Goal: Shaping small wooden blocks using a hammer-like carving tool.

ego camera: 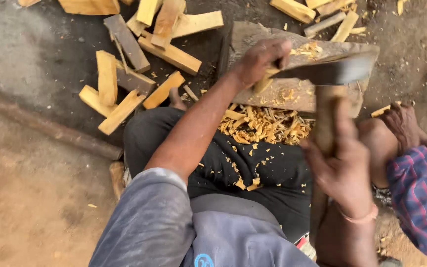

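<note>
From the head camera, the person sits on the dirt floor [30,198] with a worn wooden block [297,94] in front of the knees. The left hand [260,59] reaches out over the block, fingers wrapped tight round a small yellow stick [264,83] that stands tilted with its lower end on the block. The right hand [344,170] sits nearer the body, fingers clamped on the wooden handle of an axe [329,71]. The handle runs up from that hand, and the dark blade lies crosswise above the block, its edge just beside the left hand and touching the stick near the top.

A heap of pale chips [265,126] lies between the block and the lap, and loose flakes are scattered over the dark trousers [253,163].

To the upper left, well apart from the block, about 12 cut billets [119,79] lie in a loose pile on the floor. More lie along the top edge.

At the right edge, another person's hand [401,123] rests near a bare knee, with a checked sleeve [418,193] below it.
</note>
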